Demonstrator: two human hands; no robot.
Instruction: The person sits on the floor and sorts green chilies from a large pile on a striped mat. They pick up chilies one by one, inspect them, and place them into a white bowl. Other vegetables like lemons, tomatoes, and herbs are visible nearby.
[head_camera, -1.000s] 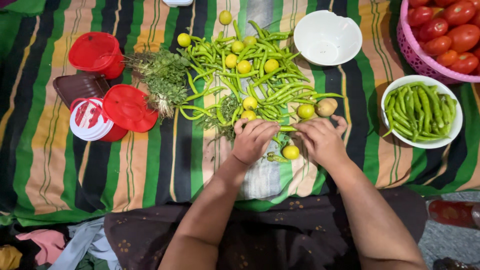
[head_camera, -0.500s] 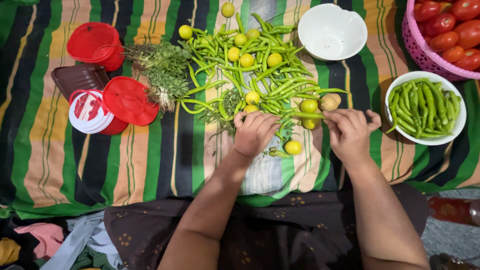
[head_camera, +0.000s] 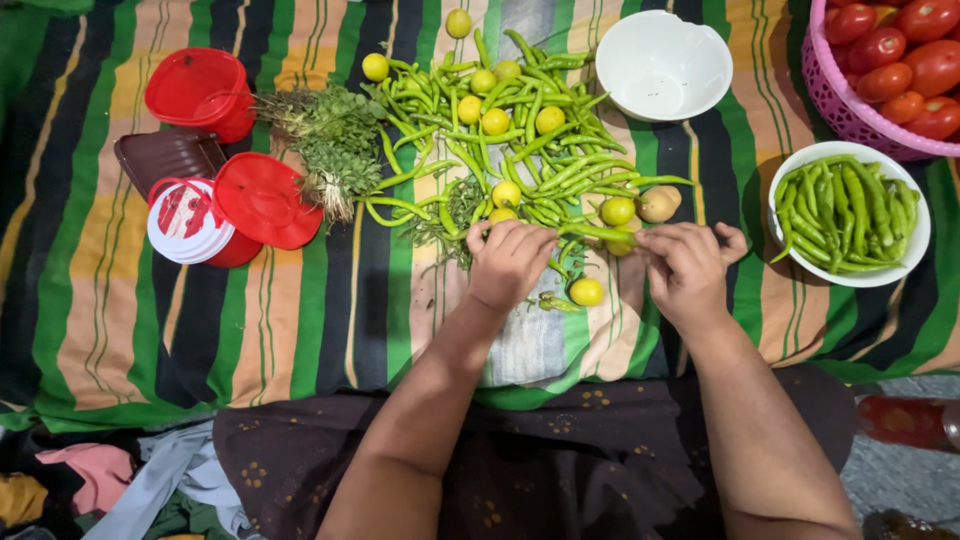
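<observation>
In the head view, at frame centre, the left hand (head_camera: 510, 262) and the right hand (head_camera: 688, 270) pinch the ends of one green chilli (head_camera: 598, 232) beside the chilli pile (head_camera: 520, 140). Best snapped cleanly near the stem; filled bowl (head_camera: 905, 262) sits right.

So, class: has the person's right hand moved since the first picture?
Yes. The right hand has shifted right, toward the white bowl of chillies.

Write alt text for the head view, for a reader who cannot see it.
A person's left hand and right hand together hold one green chilli over a striped cloth, beside a pile of chillies and limes. A white bowl of chillies sits to the right.
</observation>
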